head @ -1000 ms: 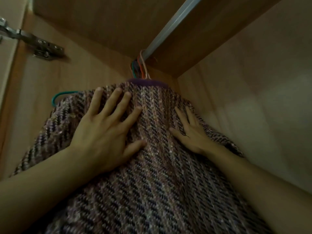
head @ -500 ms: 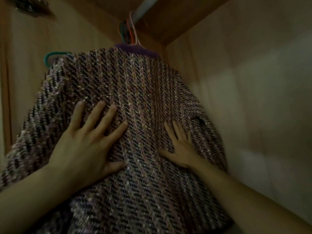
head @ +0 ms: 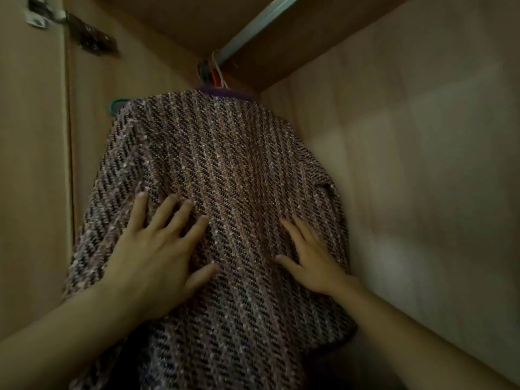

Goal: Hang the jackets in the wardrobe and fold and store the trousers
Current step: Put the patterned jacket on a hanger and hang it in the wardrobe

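Head view showed our left hand and right hand lying flat, fingers straight, on the tweed jacket. It hung from the rail near the wardrobe's top back corner.

Jacket: tweed of mixed purple, pink and black yarns in diagonal ribs, with a purple collar at the top. It hangs inside the wardrobe from the rail, on a teal hanger whose end shows at the left shoulder. Its right edge lies against the right wall; a small dark slit marks the right side.
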A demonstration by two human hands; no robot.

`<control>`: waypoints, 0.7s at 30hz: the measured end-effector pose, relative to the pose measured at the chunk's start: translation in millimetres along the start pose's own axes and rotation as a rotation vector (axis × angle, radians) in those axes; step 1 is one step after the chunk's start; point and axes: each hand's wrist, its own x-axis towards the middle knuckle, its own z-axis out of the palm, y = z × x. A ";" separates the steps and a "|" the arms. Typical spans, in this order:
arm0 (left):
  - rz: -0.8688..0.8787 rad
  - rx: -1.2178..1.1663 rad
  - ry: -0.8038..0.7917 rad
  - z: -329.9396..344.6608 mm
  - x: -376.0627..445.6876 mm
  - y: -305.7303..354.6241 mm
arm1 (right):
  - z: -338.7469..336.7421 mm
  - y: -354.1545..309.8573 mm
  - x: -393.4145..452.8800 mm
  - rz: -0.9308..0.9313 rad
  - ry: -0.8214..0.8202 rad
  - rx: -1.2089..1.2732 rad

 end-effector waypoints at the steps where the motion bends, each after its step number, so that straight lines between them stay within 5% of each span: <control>1: -0.003 -0.010 -0.004 -6.5 -3.6 4.1 | -5.8 -1.1 -7.1 -0.006 0.024 0.017; 11: 0.029 -0.224 -0.123 -64.3 -36.6 54.0 | -57.1 -29.6 -76.3 -0.015 0.171 0.124; 21: 0.037 -0.476 -0.114 -83.6 -78.0 67.6 | -105.0 -84.7 -150.1 0.128 0.163 -0.123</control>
